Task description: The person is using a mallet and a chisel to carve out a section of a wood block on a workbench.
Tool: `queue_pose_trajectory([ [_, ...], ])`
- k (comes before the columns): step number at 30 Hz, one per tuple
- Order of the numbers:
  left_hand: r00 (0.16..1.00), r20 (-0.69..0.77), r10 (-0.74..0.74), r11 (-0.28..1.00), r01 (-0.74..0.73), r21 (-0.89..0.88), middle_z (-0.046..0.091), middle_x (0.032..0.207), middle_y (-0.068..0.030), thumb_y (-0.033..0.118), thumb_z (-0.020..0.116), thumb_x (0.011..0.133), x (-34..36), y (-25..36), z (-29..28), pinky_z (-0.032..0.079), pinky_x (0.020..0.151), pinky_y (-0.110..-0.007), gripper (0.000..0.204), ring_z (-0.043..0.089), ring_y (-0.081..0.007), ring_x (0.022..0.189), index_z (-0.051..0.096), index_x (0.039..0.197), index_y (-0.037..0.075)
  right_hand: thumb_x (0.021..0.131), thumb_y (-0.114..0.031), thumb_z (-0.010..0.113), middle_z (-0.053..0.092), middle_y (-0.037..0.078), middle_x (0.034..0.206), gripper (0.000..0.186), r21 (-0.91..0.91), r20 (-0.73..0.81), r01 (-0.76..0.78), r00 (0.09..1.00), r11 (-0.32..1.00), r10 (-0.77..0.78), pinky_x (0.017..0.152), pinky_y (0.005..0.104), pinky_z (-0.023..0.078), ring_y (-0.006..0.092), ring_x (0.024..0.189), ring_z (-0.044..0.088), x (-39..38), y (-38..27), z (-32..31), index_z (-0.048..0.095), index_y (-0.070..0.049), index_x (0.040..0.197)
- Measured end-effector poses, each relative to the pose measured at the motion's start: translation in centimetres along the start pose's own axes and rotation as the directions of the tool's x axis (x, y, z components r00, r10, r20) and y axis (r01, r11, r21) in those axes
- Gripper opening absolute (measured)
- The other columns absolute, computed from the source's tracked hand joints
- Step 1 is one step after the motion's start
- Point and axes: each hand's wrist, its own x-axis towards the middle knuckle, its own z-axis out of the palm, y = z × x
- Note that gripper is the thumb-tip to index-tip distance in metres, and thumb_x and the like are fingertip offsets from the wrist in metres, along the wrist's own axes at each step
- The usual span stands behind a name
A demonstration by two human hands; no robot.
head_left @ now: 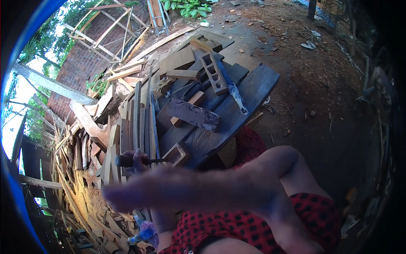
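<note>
My left hand (137,162) is closed around a chisel-like tool (124,161) with a dark handle. Its narrow shaft points right, toward a small notched wooden piece (181,155) at the near edge of the dark plank bench (249,91). My right hand (169,190) crosses close in front of the view, pointing left and smeared by motion. It hides part of my left arm, and its fingers cannot be made out. A rough dark wooden block (193,114) lies on the bench across a lighter stick (192,103). Beyond it rests a wooden piece with several rectangular slots (213,73).
Long boards (137,114) lean along the bench's left side. A blue-handled tool wrapped in clear plastic (237,97) lies beside the slotted piece. Scrap wood and sawdust (86,192) cover the left ground. A plastic bottle (146,233) is near my lap, and a brick wall (80,72) stands behind.
</note>
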Motion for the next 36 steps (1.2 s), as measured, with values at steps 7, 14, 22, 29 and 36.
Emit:
queue_pose_trajectory([
  [7,0.997,0.061,-0.044,0.999,0.045,-0.024,0.052,0.066,-0.0023,0.000,0.068,0.077,0.4,-0.2,-1.0,0.048,0.050,-0.025,0.019,0.055,-0.0120,0.051,0.051,0.084,0.008,0.070,-0.058,0.075,0.040,0.016,0.143,0.104,0.134,-0.001,0.074,0.997,0.988,-0.075,0.108,0.0453,0.034,0.0292,0.131,0.043,0.3,0.9,1.5,0.030,-0.006,0.148],
  [14,0.994,-0.017,-0.112,0.990,0.113,0.082,0.053,0.066,-0.0029,0.003,0.067,0.075,-0.1,1.3,-0.8,0.048,0.052,-0.026,0.018,0.056,-0.0123,0.053,0.052,0.084,0.007,0.072,-0.055,0.076,0.042,0.019,0.141,0.103,0.118,-0.048,0.128,0.991,0.985,-0.123,0.106,0.0456,0.037,0.0302,0.129,0.045,1.1,-0.7,2.2,0.029,-0.003,0.148],
  [22,0.994,0.014,-0.111,0.994,0.111,-0.002,0.053,0.066,-0.0025,0.003,0.067,0.076,0.3,0.6,-0.9,0.048,0.053,-0.026,0.018,0.055,-0.0125,0.054,0.052,0.084,0.007,0.073,-0.051,0.076,0.045,0.022,0.138,0.102,0.076,-0.110,0.177,0.979,0.981,-0.168,0.105,0.0461,0.039,0.0314,0.127,0.047,1.3,-1.9,2.8,0.028,0.000,0.147],
  [29,0.999,0.039,-0.012,0.998,0.015,-0.067,0.053,0.068,-0.0013,0.003,0.067,0.078,0.3,-0.4,-1.6,0.050,0.053,-0.025,0.016,0.057,-0.0110,0.056,0.052,0.085,0.007,0.078,-0.015,0.075,0.051,0.013,0.135,0.067,-0.099,-0.357,-0.054,0.934,0.994,0.015,0.094,0.0369,0.050,0.0188,0.119,0.051,1.1,-0.9,-5.4,0.047,-0.006,0.138],
  [36,0.998,0.056,-0.025,0.999,0.027,-0.040,0.054,0.067,-0.0006,0.003,0.068,0.079,0.3,-0.1,-1.8,0.050,0.053,-0.025,0.018,0.057,-0.0102,0.054,0.053,0.086,0.008,0.081,-0.032,0.073,0.059,0.016,0.112,0.055,-0.642,-0.760,-0.753,0.598,-0.147,0.256,0.093,0.0360,0.046,0.0298,0.104,0.059,-6.1,11.6,-16.6,0.054,-0.006,0.125],
])
